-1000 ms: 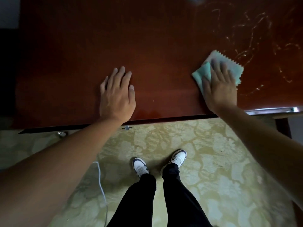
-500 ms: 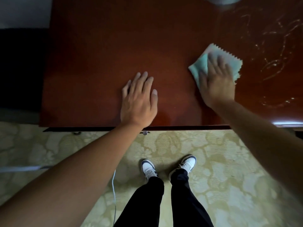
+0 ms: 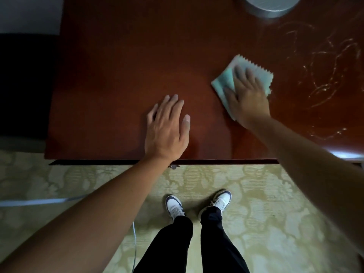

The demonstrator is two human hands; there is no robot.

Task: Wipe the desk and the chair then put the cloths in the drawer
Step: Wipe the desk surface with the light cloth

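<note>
1. Resting flat on the dark red tabletop (image 3: 110, 79) near its front edge, the left hand (image 3: 166, 131) has its fingers straight and close together, holding nothing.
2. Pressing down to its right, the right hand (image 3: 247, 93) lies on a pale green cloth (image 3: 222, 83) with zigzag edges, fingers extended and slightly apart.
3. Pale smears (image 3: 325, 75) streak the tabletop further right.
4. A grey round object (image 3: 269, 5) sits at the far edge.
</note>
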